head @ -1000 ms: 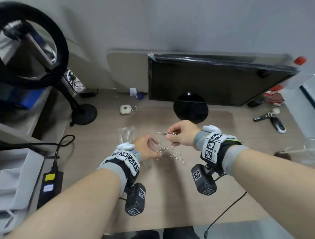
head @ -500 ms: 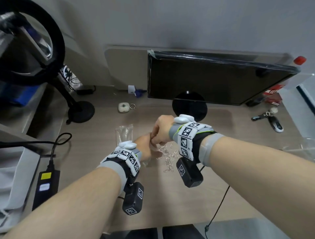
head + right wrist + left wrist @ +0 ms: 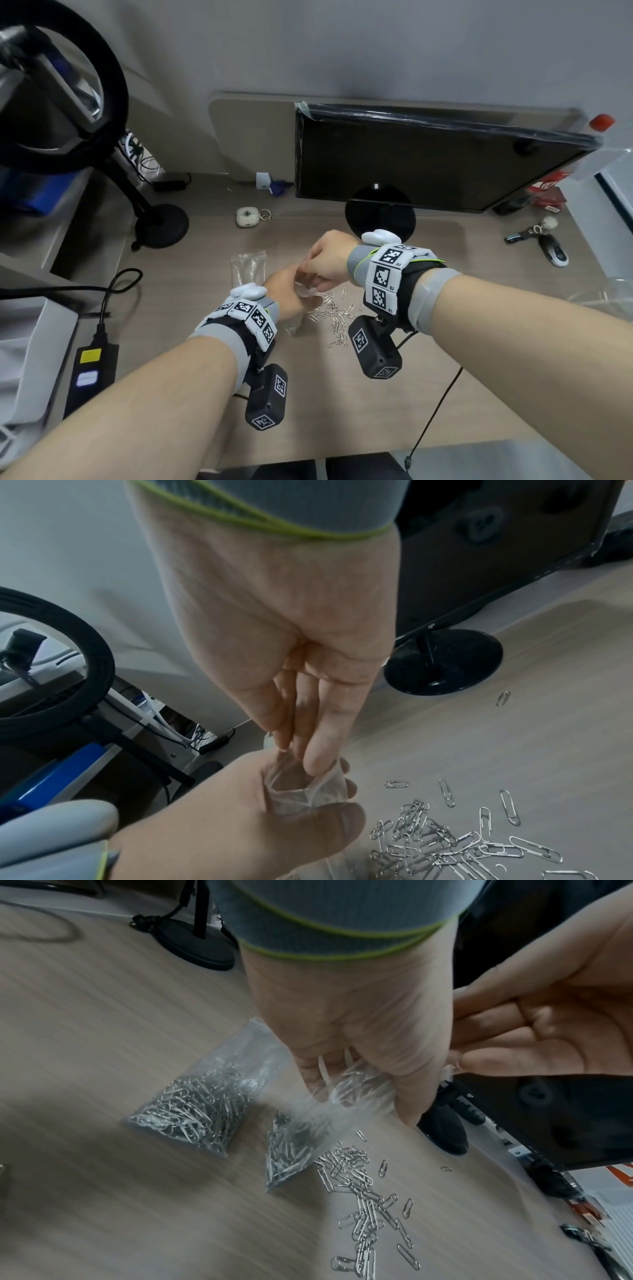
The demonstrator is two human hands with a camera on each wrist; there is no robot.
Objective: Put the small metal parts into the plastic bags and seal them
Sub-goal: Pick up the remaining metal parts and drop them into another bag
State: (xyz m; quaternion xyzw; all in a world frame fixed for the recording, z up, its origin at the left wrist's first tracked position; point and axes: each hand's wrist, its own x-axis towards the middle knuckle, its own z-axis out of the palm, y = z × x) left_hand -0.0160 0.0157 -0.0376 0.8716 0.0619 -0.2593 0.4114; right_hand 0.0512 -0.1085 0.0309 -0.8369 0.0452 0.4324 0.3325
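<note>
— Left wrist view: what grips the plastic bag (image 3: 291, 1148)?
— The left hand (image 3: 356, 1031), fingers curled round its neck; the bag's clip-filled bottom rests on the worktop (image 3: 103, 1015).
— And the right hand (image 3: 284, 631)?
— Fingertips (image 3: 320, 761) pinched together, dipped into the bag's mouth.
— Other parts?
— Loose paper clips (image 3: 366, 1204) just beside it (a second filled bag (image 3: 202, 1104) lies nearby).

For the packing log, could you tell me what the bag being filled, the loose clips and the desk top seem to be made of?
Held bag: thin clear plastic film, glossy; it crumples and the clips show through.
Paper clips: bent steel-like wire, bright silvery sheen.
Desk top: pale wood-grain surface, matte; probably laminate, though real wood cannot be ruled out.
</note>
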